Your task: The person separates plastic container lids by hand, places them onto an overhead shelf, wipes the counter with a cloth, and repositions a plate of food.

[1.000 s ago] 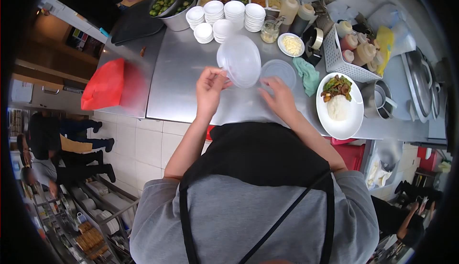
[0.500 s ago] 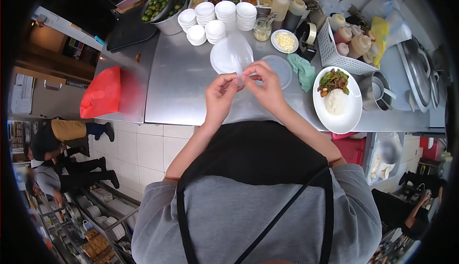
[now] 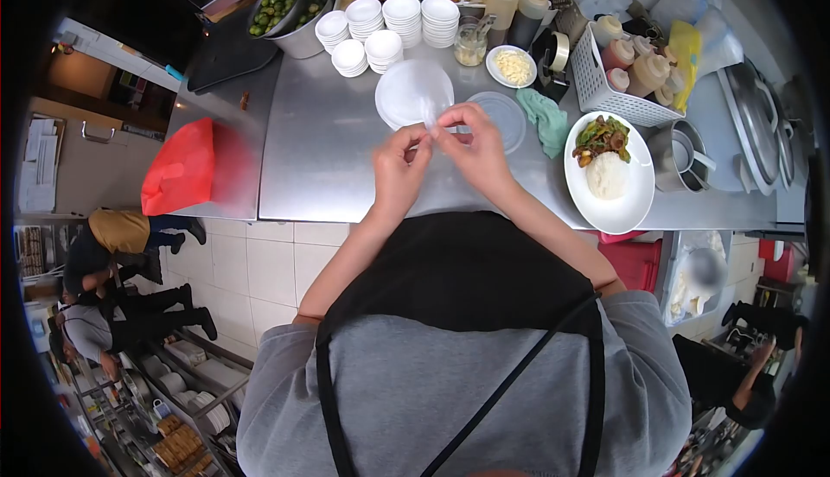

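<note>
Both of my hands pinch the gathered edge of a clear plastic bag (image 3: pixel 429 104) above the near side of the counter. My left hand (image 3: pixel 399 164) is closed, thumb against fingers, at the bag's left edge. My right hand (image 3: pixel 475 147) closes on the same spot from the right, its fingertips almost meeting the left ones. Beyond the bag sits a round white plate or container (image 3: pixel 393 95), partly covered by it. A round translucent lid (image 3: pixel 503 123) lies just right of my right hand.
Stacked white bowls (image 3: pixel 383 47) stand behind. To the right are a green cloth (image 3: pixel 545 123), a plate of rice and stir-fry (image 3: pixel 607 207) and a basket of squeeze bottles (image 3: pixel 596 97). A red bag (image 3: pixel 181 170) lies left. Other people (image 3: pixel 112 244) stand at the far left and right.
My hands stay pinched on the plastic bag and have shifted only slightly. The bag's upper part looks lower and flatter. The whole view has moved a little.
</note>
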`<move>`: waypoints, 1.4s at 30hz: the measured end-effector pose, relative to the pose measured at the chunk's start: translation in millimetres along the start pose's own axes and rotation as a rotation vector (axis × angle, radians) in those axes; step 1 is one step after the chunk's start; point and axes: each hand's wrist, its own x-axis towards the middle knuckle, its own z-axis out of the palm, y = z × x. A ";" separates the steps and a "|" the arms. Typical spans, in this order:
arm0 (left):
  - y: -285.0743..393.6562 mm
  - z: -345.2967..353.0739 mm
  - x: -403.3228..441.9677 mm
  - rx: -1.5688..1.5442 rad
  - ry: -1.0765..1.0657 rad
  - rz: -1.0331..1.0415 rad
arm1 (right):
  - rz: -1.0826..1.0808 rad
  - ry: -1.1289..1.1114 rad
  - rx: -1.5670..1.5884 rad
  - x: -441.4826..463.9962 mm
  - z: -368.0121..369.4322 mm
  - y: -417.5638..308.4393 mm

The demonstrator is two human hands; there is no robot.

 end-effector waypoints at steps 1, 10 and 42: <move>1.2 0.8 -0.2 0.030 -0.012 0.048 | 0.029 0.047 -0.026 0.5 1.0 3.9; 3.0 10.5 10.9 0.019 -0.002 0.096 | -0.144 0.054 -0.178 16.8 -11.3 13.6; 12.2 -13.7 -2.0 -0.489 -0.099 -0.370 | -0.010 -0.149 -0.200 -8.7 -10.0 -18.3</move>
